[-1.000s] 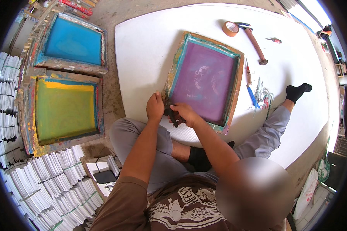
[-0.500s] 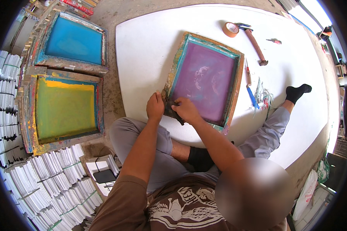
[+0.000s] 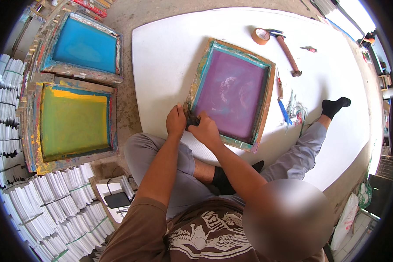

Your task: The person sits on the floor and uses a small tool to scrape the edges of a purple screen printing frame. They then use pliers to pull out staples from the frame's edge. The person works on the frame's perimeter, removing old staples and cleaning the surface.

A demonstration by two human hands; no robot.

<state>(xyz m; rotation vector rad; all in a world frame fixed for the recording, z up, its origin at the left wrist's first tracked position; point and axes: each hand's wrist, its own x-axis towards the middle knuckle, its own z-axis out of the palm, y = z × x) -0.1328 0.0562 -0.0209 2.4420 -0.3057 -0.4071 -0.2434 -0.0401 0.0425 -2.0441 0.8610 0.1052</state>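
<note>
Two hands of mine meet at the lower left corner of a wooden-framed screen (image 3: 233, 94), which lies slightly turned in the middle of the frame on a white board (image 3: 161, 56). My left hand (image 3: 176, 120) has its fingers curled in beside the screen's left edge; I cannot tell whether it grips the wood. My right hand (image 3: 205, 130) is closed around a dark tool (image 3: 191, 120) held against that corner, mostly hidden by my fingers. The screen's mesh is purple, with pale marks near its centre and turquoise along its inner edges.

Several things lie on the board toward the upper right: a roll of brown tape (image 3: 260, 36) just beside the head of a hammer (image 3: 289, 56), and a small screwdriver (image 3: 309, 49) farther right. Near the screen's right side are a slim red-handled tool (image 3: 280, 85), a blue tool (image 3: 284, 111) and a tangle of threads (image 3: 297, 113).

At the upper left of the frame sits a blue screen (image 3: 85, 46), with a yellow-green screen (image 3: 74, 124) below it. Bundled paper (image 3: 52, 209) fills the lower left, near a dark phone (image 3: 117, 200).
</note>
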